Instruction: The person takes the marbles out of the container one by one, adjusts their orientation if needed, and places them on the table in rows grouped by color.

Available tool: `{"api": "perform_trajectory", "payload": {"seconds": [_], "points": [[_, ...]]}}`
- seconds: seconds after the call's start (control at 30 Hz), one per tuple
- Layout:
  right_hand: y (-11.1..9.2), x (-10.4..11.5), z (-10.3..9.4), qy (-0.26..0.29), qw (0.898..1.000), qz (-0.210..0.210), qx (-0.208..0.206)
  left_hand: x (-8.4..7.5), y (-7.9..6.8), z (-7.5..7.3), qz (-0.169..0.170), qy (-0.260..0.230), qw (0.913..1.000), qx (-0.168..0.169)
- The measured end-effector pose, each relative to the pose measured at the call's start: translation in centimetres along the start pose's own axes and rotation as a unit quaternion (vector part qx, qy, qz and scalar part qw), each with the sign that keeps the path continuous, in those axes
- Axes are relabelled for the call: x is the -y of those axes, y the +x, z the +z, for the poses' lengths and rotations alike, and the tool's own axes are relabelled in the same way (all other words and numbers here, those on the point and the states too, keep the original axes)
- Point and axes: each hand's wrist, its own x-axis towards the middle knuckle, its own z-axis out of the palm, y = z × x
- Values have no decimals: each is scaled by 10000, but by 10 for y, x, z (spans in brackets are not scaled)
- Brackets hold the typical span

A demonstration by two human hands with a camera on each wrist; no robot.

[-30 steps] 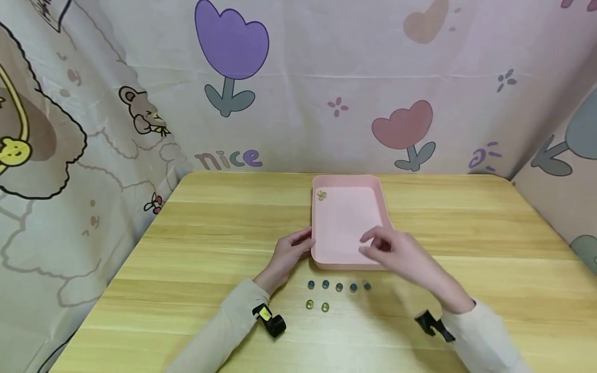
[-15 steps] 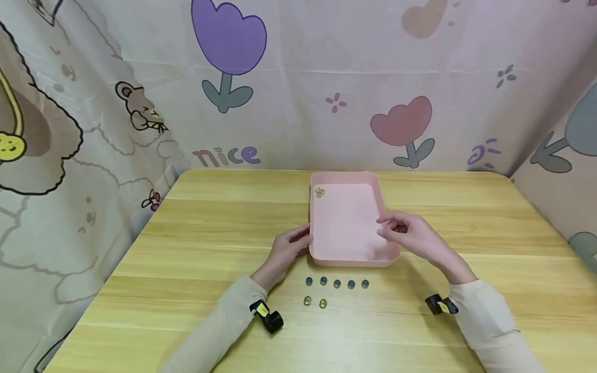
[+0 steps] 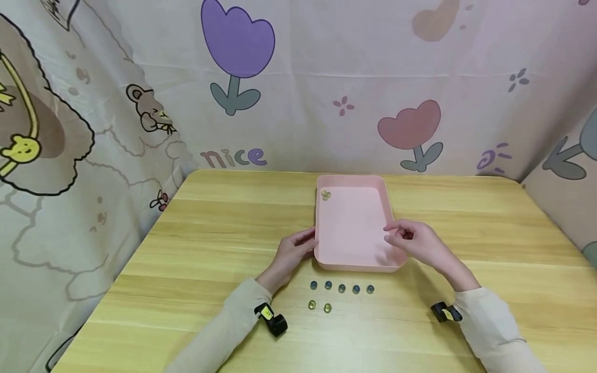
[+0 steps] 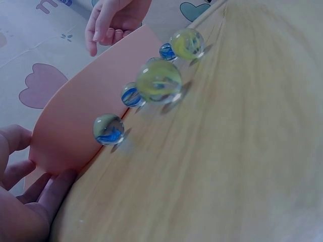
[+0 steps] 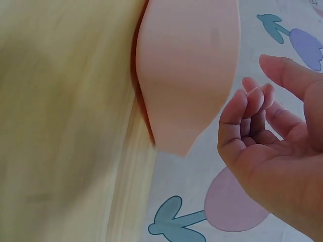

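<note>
A shallow pink tray lies on the table, with three yellowish marbles gathered in its far left corner. My left hand rests against the tray's left wall; in the left wrist view its fingers touch the pink wall low down, near the tabletop. My right hand hovers at the tray's right rim, thumb and index finger apart, other fingers loosely curled, nothing between them. In front of the tray runs a row of several blue marbles. Nearer me lie two yellow-green marbles.
The wooden table meets a printed cloth backdrop just behind the tray. A black wrist camera sits on my left sleeve, another black camera on the right one.
My right hand has moved rightward, from over the tray's front right part to its right rim. The left hand stays at the left wall, and the marbles have not moved.
</note>
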Motion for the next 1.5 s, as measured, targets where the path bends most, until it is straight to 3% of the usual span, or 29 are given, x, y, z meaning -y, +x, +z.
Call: {"api": "perform_trajectory", "payload": {"seconds": [0.4, 0.97, 1.27, 1.5], "points": [[10, 1, -1, -307, 9995, 117, -43, -10, 3, -4, 40, 109, 9999, -117], [4, -5, 0, -394, 9981, 460, -125, 5, 0, 1, -105, -21, 9999, -27], [23, 24, 1, -577, 9969, 299, -437, -1, 5, 0, -73, -6, 9999, -82], [47, 46, 1, -1100, 9937, 192, 46, -1, 2, 2, -69, -36, 10000, -37]]}}
